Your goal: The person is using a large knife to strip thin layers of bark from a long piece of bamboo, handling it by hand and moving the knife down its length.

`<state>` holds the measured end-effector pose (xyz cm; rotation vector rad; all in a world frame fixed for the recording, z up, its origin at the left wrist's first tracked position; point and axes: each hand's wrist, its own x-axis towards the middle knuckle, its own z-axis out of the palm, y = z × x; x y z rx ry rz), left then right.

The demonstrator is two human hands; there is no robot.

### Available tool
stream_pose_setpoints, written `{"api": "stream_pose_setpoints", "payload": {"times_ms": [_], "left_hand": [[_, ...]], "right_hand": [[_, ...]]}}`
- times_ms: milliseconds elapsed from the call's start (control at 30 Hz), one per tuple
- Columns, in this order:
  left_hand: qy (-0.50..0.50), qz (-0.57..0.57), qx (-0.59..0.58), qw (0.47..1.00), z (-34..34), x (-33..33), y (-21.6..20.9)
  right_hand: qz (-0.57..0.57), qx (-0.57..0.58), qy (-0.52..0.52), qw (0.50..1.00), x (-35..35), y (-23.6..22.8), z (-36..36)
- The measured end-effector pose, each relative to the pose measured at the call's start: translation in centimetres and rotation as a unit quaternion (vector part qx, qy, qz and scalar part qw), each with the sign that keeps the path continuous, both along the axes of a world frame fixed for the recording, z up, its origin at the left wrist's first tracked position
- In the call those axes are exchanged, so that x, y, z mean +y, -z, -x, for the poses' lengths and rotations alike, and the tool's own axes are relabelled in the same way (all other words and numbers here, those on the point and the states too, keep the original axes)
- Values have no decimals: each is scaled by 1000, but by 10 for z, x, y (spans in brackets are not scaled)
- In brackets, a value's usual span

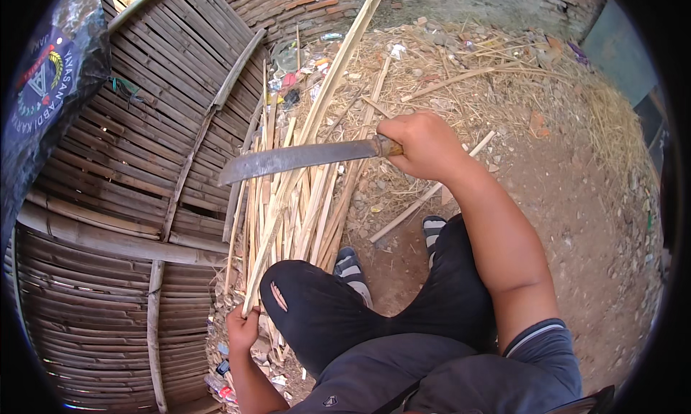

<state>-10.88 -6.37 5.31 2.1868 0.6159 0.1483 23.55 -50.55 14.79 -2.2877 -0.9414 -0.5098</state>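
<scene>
My right hand (423,146) is closed around the wooden handle of a machete (306,159), whose long blade points left, level across the view. Under the blade runs a long split bamboo strip (317,112), slanting from low left up toward the brick wall. Its near end is in my left hand (243,328), pinched beside my left knee. The blade overlaps the strip in view; whether they touch I cannot tell. Beneath lies a pile of pale bamboo strips (309,212) on the ground, left of my left foot.
A slatted bamboo wall (180,105) stands close on the left, with a dark printed plastic sheet (54,83) at its upper corner. A brick wall (302,11) closes the far side. Straw, litter and loose sticks cover the ground (561,198). Another strip (432,187) lies near my feet.
</scene>
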Motion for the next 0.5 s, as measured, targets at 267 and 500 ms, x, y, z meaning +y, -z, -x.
{"api": "stream_pose_setpoints", "payload": {"times_ms": [267,500], "left_hand": [[-6,-65,-16,998,24,16,-4],[-5,-70,-4,998,44,30,9]], "right_hand": [[-66,29,78,994,-24,3,-18],[-116,83,133,981,-39,12,-32]]}}
